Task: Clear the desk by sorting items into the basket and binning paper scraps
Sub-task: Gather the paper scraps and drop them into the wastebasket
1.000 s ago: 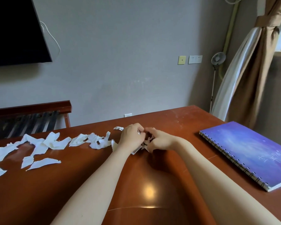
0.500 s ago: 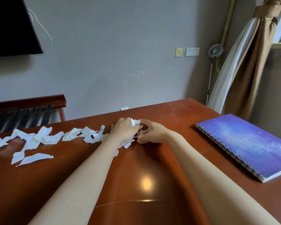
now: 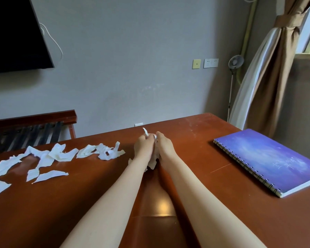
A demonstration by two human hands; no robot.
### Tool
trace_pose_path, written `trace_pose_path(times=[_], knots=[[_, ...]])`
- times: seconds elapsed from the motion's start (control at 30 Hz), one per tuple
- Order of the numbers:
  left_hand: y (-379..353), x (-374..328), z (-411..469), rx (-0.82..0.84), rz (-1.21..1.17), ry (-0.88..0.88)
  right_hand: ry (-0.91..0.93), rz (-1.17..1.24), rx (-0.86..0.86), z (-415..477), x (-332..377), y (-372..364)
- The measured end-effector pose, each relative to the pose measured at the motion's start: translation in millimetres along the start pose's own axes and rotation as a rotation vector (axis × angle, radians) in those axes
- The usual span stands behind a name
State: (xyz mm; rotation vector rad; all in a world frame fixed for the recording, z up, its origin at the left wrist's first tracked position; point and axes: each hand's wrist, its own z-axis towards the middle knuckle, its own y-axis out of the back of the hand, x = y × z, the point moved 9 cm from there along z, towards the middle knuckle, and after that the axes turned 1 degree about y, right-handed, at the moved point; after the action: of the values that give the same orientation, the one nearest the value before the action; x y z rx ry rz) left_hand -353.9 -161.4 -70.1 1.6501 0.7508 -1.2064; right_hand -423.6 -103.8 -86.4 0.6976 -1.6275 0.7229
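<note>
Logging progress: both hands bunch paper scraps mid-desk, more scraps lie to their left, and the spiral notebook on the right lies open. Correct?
One slip: in the head view the spiral notebook lies closed, purple cover up. The rest holds.

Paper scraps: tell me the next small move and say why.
Probably reach the left hand over to the nearest loose scraps and pull them into the wad. It and the right hand grip that crumpled wad together, and many torn pieces lie on the desk to their left.
</note>
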Motion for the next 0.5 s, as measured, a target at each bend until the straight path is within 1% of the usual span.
trace_pose_path(times=[0.07, 0.17, 0.23, 0.27, 0.37, 0.4, 0.5], knots=[[-1, 3, -5, -0.01, -0.102, 0.054, -0.049, 0.114, -0.027, -4, -3, 1], [-2, 3, -16, -0.03, -0.267, 0.1, -0.006, 0.08, -0.073, -13, 3, -3], [-3, -2, -24, -0.036, -0.371, 0.13, 0.028, 0.105, -0.106, -19, 9, -5], [-5, -6, -28, -0.024, -0.407, 0.139, 0.032, 0.119, -0.125, -24, 14, -4], [-17, -20, -39, 0.127, -0.461, 0.149, 0.056, 0.126, -0.163, -36, 25, 4], [-19, -23, -46, 0.149, -0.485, 0.156, 0.062, 0.131, -0.157, -42, 29, 4], [-12, -32, -71, 0.1, -0.538, 0.146, 0.07, 0.164, -0.115, -56, 35, 5]])
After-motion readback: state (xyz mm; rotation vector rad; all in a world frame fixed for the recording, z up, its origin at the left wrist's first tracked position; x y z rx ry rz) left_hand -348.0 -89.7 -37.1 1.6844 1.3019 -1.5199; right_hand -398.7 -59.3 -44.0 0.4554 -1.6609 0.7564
